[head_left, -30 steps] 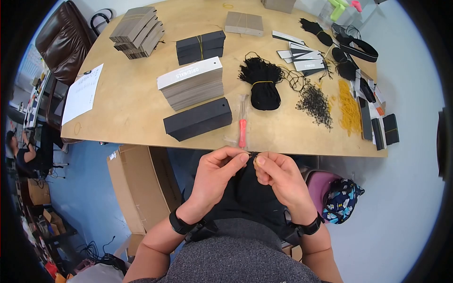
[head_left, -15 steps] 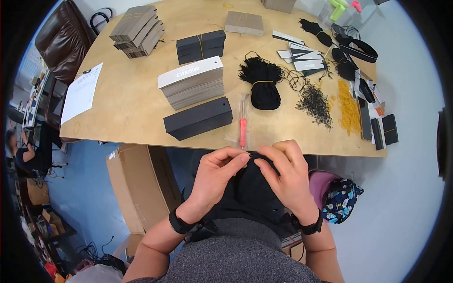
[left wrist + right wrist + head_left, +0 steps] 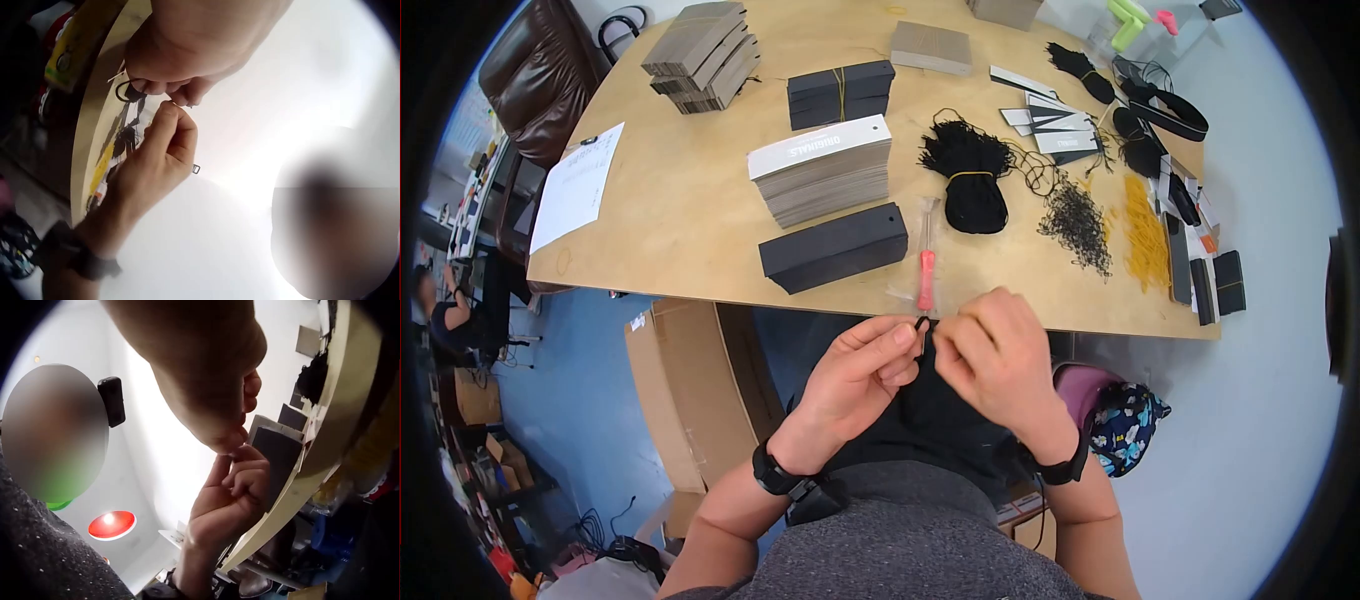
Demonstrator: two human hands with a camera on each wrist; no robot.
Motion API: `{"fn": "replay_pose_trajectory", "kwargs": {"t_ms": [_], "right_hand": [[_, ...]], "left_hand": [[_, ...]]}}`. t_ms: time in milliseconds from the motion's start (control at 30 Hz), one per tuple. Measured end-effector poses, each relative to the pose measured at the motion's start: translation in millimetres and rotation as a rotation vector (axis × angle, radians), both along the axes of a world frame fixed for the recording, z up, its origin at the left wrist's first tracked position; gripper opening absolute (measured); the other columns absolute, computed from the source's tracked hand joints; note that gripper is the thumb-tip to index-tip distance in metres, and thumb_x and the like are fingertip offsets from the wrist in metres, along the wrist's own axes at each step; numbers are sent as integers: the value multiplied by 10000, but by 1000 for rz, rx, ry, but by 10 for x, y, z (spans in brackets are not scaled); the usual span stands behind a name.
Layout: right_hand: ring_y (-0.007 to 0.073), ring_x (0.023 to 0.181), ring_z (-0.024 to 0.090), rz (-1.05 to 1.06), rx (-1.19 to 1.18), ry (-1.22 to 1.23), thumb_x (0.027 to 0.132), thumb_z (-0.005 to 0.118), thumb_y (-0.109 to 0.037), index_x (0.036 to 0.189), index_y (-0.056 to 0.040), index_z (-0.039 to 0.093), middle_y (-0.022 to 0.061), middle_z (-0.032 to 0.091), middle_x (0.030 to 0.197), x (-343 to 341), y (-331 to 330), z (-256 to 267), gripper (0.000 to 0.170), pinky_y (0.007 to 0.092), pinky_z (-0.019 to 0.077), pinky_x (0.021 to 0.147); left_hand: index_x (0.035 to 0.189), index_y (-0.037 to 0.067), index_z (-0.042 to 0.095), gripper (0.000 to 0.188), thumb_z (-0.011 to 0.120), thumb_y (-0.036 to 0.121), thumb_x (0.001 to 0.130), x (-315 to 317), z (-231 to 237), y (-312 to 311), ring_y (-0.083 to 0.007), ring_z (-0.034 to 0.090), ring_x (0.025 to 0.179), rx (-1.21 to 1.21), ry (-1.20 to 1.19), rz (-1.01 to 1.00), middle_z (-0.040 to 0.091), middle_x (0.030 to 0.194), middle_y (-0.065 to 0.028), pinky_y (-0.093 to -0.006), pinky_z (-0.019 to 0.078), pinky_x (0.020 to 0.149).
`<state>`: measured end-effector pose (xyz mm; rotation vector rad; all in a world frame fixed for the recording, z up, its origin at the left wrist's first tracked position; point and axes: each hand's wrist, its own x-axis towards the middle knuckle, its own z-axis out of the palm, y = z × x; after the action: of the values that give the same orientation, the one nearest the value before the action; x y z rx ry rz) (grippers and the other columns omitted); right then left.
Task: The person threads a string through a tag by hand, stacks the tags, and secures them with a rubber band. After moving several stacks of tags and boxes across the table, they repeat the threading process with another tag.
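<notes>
In the head view my left hand point(image 3: 855, 365) pinches a thin black cord point(image 3: 923, 323) between thumb and forefinger, over my lap at the table's front edge. The cord bends into a small loop, which the left wrist view shows beside the left fingers. Close on the right, my right hand point(image 3: 1005, 360) has its fingers curled in, thumb and forefinger meeting near the left fingertips. From its curled fingers the end of a small black metal clip point(image 3: 196, 169) sticks out. The hands hide most of the cord's length.
A red-handled tool point(image 3: 927, 280) in clear plastic lies just beyond the hands. Behind it are a bundle of black cords point(image 3: 975, 200), a pile of small black clips point(image 3: 1075, 228), yellow rubber bands point(image 3: 1145, 235) and stacked tags point(image 3: 825, 170). A cardboard box point(image 3: 690, 390) stands below, left.
My right hand opened and moved away from the left fingertips, then came back in with its fingers curled. A cord loop now shows at the left fingertips. The head view has shifted slightly.
</notes>
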<state>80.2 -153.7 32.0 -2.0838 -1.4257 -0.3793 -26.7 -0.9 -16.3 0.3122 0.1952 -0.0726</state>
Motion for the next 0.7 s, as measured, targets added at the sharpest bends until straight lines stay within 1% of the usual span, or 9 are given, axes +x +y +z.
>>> {"fn": "replay_pose_trajectory", "kwargs": {"t_ms": [100, 167, 300, 333, 433, 500, 533, 600, 700], "right_hand": [[255, 720, 548, -14, 55, 132, 721, 747, -45, 811, -65, 602, 65, 513, 792, -124, -6, -37, 172, 363, 446, 637], [253, 691, 549, -34, 72, 200, 750, 741, -52, 820, -60, 612, 72, 500, 763, -153, -42, 23, 147, 362, 452, 613], [242, 666, 566, -104, 48, 671, 799, 737, -58, 867, -31, 632, 74, 532, 775, -179, -136, 48, 129, 332, 466, 598], [235, 657, 569, -117, 67, 835, 815, 736, -61, 887, -20, 637, 73, 547, 786, -173, -150, 57, 130, 319, 469, 595], [235, 721, 582, -92, -12, 907, 836, 729, -66, 922, -9, 646, 72, 574, 845, -147, -209, 123, 132, 310, 480, 649], [243, 755, 582, -86, 61, 760, 831, 732, -67, 936, -16, 656, 75, 573, 869, -172, -154, 192, 140, 323, 483, 671], [251, 788, 581, -84, 132, 614, 826, 735, -68, 951, -24, 665, 78, 573, 893, -179, -136, 207, 149, 335, 486, 692], [261, 814, 580, -23, 70, 497, 818, 739, -70, 957, -35, 672, 82, 575, 917, -115, -177, 155, 158, 350, 486, 711], [266, 839, 578, 11, 36, 341, 786, 751, -70, 960, -52, 679, 76, 580, 937, -99, -198, 147, 188, 367, 484, 721]], "left_hand": [[1071, 15, 726, 166, 696, 81, 922, 30, -7, -40, -88, 582, 758, 293, 84, 98, 676, 890, -30, -231, 433, 665], [1050, 40, 753, 172, 718, 52, 881, 58, 62, -40, -108, 604, 756, 1361, -105, 319, 669, 858, -42, -247, 465, 664], [1002, 23, 757, 195, 752, -20, 811, 46, 151, 3, -126, 616, 782, 1678, -276, 364, 658, 886, -43, -249, 484, 682], [1002, 23, 757, 195, 752, -20, 811, 48, 157, 7, -126, 616, 782, 1679, -276, 364, 658, 886, -43, -249, 484, 682], [976, 28, 741, 136, 744, 13, 841, 44, 170, 11, -106, 617, 763, 1779, -325, 414, 661, 894, -42, -247, 482, 648], [994, 15, 715, 106, 716, 41, 891, 31, 189, 19, -73, 605, 804, 1288, -187, 244, 665, 912, -24, -244, 488, 686], [994, 15, 715, 106, 716, 41, 891, 19, 211, 19, -73, 605, 804, 1289, -184, 244, 665, 912, -24, -244, 488, 686], [1037, -1, 690, 127, 677, 83, 943, 5, 255, 16, -52, 587, 853, 839, -7, 17, 665, 944, -5, -230, 481, 750], [1067, -11, 680, 152, 654, 99, 965, 2, 216, 69, -56, 582, 874, 713, -15, -55, 664, 965, 2, -227, 469, 812]]}}
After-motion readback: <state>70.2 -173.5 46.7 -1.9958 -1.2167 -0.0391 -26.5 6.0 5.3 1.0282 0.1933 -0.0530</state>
